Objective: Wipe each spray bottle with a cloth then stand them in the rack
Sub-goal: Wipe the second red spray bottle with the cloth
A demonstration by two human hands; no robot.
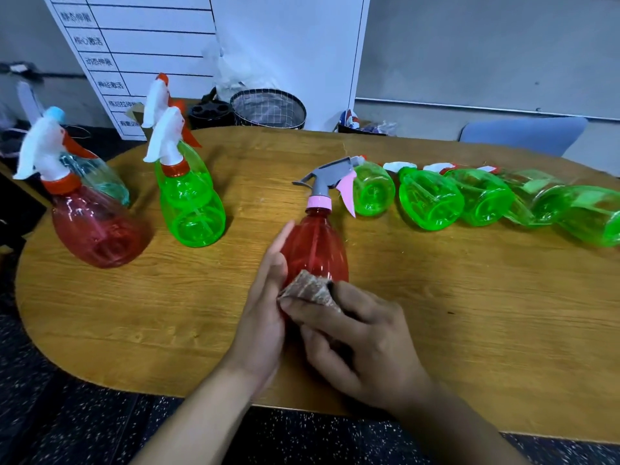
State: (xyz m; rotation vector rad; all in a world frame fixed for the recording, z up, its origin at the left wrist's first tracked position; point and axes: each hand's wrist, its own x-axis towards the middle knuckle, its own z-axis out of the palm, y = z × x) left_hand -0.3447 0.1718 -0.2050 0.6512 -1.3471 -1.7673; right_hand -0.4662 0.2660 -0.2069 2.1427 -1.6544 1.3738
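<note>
A red spray bottle (313, 246) with a grey and pink trigger head stands upright at the middle of the wooden table (469, 297). My left hand (265, 310) holds its left side with fingers laid along the body. My right hand (362, 347) grips a small brownish cloth (310, 290) and presses it against the bottle's lower front. At the left stand a red bottle (94, 226), a clear bluish bottle (97, 176) behind it, and two green bottles (191, 203), one behind the other. Several green bottles (429, 199) lie in a row at the right.
A round wire-mesh basket (268, 109) and a black holder (208, 112) stand behind the table's far edge by a white board with printed text (134, 45). A blue chair back (523, 132) shows at the far right. Dark speckled floor lies below the near edge.
</note>
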